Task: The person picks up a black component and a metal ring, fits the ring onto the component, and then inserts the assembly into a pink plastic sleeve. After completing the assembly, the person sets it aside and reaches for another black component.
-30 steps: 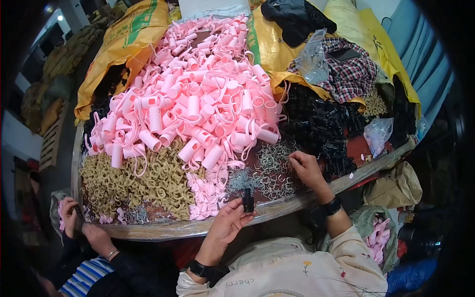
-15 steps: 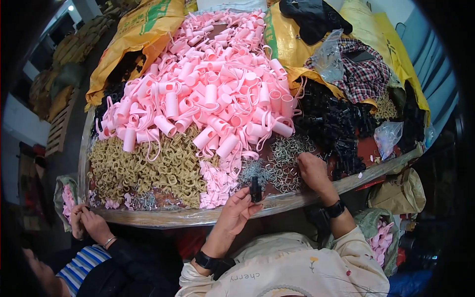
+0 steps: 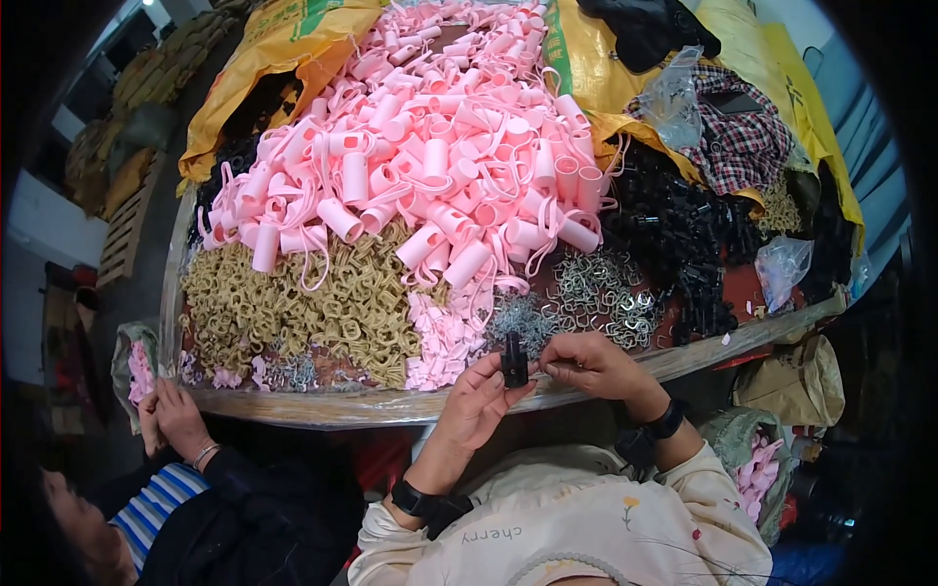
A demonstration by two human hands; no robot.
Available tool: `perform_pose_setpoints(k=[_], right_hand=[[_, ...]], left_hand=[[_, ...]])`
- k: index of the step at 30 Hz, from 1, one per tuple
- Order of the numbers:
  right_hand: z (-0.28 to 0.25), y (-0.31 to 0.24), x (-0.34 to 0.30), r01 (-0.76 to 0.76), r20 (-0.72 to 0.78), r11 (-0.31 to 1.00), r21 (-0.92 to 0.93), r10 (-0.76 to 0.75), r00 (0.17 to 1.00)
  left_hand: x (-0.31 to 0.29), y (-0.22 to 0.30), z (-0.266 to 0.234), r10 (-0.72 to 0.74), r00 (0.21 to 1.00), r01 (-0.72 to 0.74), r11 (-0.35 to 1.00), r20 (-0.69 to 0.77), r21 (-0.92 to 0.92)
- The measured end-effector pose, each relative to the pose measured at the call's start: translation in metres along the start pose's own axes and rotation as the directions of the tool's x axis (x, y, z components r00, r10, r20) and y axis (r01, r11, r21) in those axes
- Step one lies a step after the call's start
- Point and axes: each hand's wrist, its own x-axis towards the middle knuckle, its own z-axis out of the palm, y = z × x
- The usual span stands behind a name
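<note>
This looks like a small workshop for hand assembly. A large worktable [image 3: 322,408] bears loose parts by the heap: pink plastic tubes [image 3: 435,156] with loops, tan plastic clips [image 3: 303,303], bent metal hooks [image 3: 596,283] and black plastic parts [image 3: 669,215], mostly in separate piles. Open yellow woven sacks [image 3: 283,44] lie on the tabletop. Behind, to the left, stuffed sacks [image 3: 166,73] stand piled near a slatted wooden pallet [image 3: 125,234]. A co-worker [image 3: 264,498] is at the same edge.
</note>
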Motion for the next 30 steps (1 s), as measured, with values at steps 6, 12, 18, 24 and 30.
perform_pose_setpoints(k=[6,12,18,24,30], right_hand=[[0.008,-0.003,0.008,0.006,-0.034,0.999,-0.032,-0.007,0.999],[0.026,0.007,0.013,-0.123,-0.067,0.963,0.241,0.143,0.987],[0.04,0.013,0.016,-0.109,-0.071,0.906,0.41,0.151,0.986],[0.048,0.006,0.022,-0.035,-0.086,0.807,0.59,0.106,0.991],[0.048,0.002,0.024,0.126,-0.171,0.878,0.462,-0.051,0.984]], left_hand=[[-0.006,0.002,-0.006,0.076,0.997,-0.076,0.997,0.001,-0.008],[-0.01,0.005,-0.011,0.153,0.988,-0.153,0.988,-0.011,-0.027],[-0.017,0.003,-0.016,0.195,0.979,-0.198,0.979,-0.058,-0.045],[-0.023,0.007,-0.013,0.2,0.964,-0.208,0.978,-0.172,-0.025],[-0.026,0.006,-0.019,0.14,0.983,-0.156,0.979,-0.122,-0.128]])
